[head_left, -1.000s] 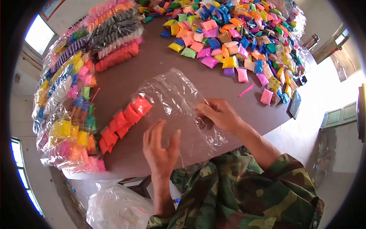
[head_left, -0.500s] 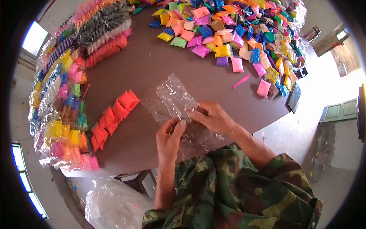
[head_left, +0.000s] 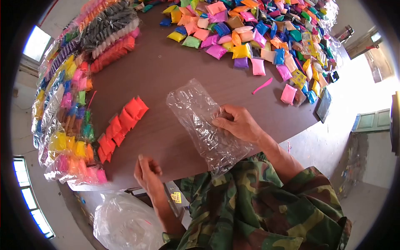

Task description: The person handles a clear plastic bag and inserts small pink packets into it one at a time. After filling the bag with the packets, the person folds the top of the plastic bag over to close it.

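Note:
My right hand [head_left: 241,124] pinches a clear plastic bag [head_left: 196,112] between thumb and fingers at the bag's right side. The bag looks flat and crinkled, and it slants across the table with its lower end near my camouflage shirt. Well apart from it, my left hand [head_left: 148,173] is over the table's front edge, fingers loosely bent and apart, with nothing visible in them. Beyond that hand, to the upper left, lies a slanting row of red packets [head_left: 123,125], overlapping one another.
Bagged packets in many colours line the table's left side [head_left: 71,108]. Loose coloured packets [head_left: 241,35] are heaped at the back right. A pink plastic knife-like tool [head_left: 262,86] lies before them, and a dark flat object [head_left: 324,106] at the right edge. A large clear bag [head_left: 125,221] hangs below.
My left hand has let go of the clear bag and moved down and left. The bag stays in my right hand, now more spread out.

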The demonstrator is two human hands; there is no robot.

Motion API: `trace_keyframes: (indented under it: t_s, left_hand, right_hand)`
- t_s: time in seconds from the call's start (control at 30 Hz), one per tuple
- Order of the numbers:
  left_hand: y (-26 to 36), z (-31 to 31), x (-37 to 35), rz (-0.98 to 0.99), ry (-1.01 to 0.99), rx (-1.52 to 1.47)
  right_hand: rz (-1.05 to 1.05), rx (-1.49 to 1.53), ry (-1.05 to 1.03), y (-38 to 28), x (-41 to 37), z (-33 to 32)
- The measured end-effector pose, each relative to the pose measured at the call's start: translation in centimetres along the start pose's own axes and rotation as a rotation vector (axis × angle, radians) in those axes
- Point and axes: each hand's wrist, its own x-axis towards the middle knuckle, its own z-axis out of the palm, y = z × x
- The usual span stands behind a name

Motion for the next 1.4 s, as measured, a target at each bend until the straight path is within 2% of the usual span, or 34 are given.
trace_keyframes:
  t_s: [0.1,0.2,0.27,0.33,0.37,0.47,0.57,0.63,0.7,0.77,0.9,1.0,1.07,1.1,1.17,1.2,1.27,1.4]
  left_hand:
    - [-1.3,-4.5,-1.3,0.012,-0.094,0.141]
    - [-5.6,-9.2,-2.2,0.255,-0.222,0.549]
    - [-5.7,-10.4,-3.5,0.27,-0.267,0.837]
    - [-3.1,-9.6,-6.6,0.319,-0.272,1.045]
    - [-1.5,-9.0,-7.3,0.21,-0.277,1.058]
    - [-1.1,-8.5,-7.1,0.476,-0.269,0.971]
    - [1.4,-3.2,-7.2,0.399,-0.354,0.598]
    - [1.2,0.2,-6.4,0.406,-0.396,0.478]
    - [1.5,3.9,-5.5,0.271,-0.407,0.296]
    - [2.4,6.3,-4.3,0.115,-0.52,0.24]
    - [1.8,8.1,-3.4,-0.136,-0.622,0.113]
    - [1.5,8.2,-3.1,-0.145,-0.63,0.123]
    - [1.0,8.2,-2.9,-0.067,-0.613,0.222]
    - [0.7,8.1,-2.8,-0.029,-0.602,0.272]
    - [-1.1,7.2,-1.9,0.542,-0.411,0.66]
    - [-1.6,6.4,-1.5,0.828,-0.299,0.845]
    - [-0.5,3.7,-1.2,0.706,-0.244,0.74]
    - [1.2,-1.4,-2.2,0.442,-0.213,0.761]
  right_hand:
    - [-0.027,-0.063,-0.016,0.1,0.2,0.2]
    - [-0.053,-0.135,-0.011,-0.5,-0.1,0.5]
    - [-0.057,-0.149,-0.025,-0.6,-0.1,0.3]
    - [-0.061,-0.169,-0.04,-0.7,-0.1,0.0]
    - [-0.065,-0.177,-0.048,-0.6,-0.1,0.0]
    - [-0.088,-0.185,-0.017,-0.2,-0.2,0.3]
    - [-0.101,-0.181,-0.025,-0.3,-0.5,0.4]
    - [-0.128,-0.176,-0.007,-0.2,-0.7,0.5]
    - [-0.14,-0.187,-0.004,-0.5,-1.0,0.6]
    - [-0.139,-0.222,-0.013,-1.4,-1.4,0.4]
    - [-0.245,-0.208,-0.006,-0.3,-1.4,0.5]
    - [-0.192,-0.199,-0.012,-0.8,-1.5,0.7]
    - [-0.154,-0.177,-0.04,-1.3,-1.6,0.6]
    - [-0.209,-0.252,-0.022,-1.0,-1.7,0.7]
    - [-0.327,-0.399,0.013,-0.1,-1.6,1.0]
    - [-0.299,-0.313,0.039,0.4,-1.5,0.7]
    - [-0.241,-0.142,0.093,1.0,-1.3,-0.2]
    - [-0.205,-0.194,0.035,0.1,-1.4,-1.0]
